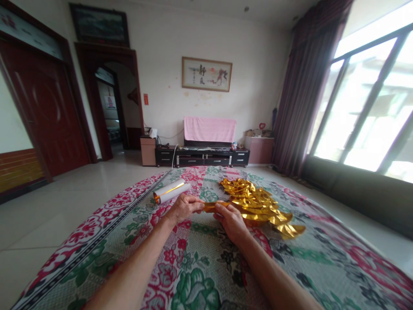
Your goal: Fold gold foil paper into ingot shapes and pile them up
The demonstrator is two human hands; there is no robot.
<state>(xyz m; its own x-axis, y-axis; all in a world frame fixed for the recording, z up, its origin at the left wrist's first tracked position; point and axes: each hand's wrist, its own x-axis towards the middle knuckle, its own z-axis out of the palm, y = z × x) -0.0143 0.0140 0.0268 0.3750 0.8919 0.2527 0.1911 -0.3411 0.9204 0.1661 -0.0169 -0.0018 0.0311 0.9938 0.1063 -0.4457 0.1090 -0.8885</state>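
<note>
Between my two hands a narrow strip of folded gold foil paper (211, 207) is stretched level above the floral cloth. My left hand (184, 209) pinches its left end between thumb and fingers. At the right end, my right hand (231, 218) grips it with the thumb on top. Just beyond my right hand lies a heap of folded gold foil pieces (254, 200), pointed and boat-like, spread in a long pile. A white roll (172, 192) with gold and orange foil showing at its end and along its side rests past my left hand.
The patterned cloth (195, 288) covers the broad surface before me. Beyond it stand a low black TV cabinet (201, 158) and a screen under a pink towel (209, 129). Dark red doors (48, 103) are on the left, a curtain (297, 99) and windows on the right.
</note>
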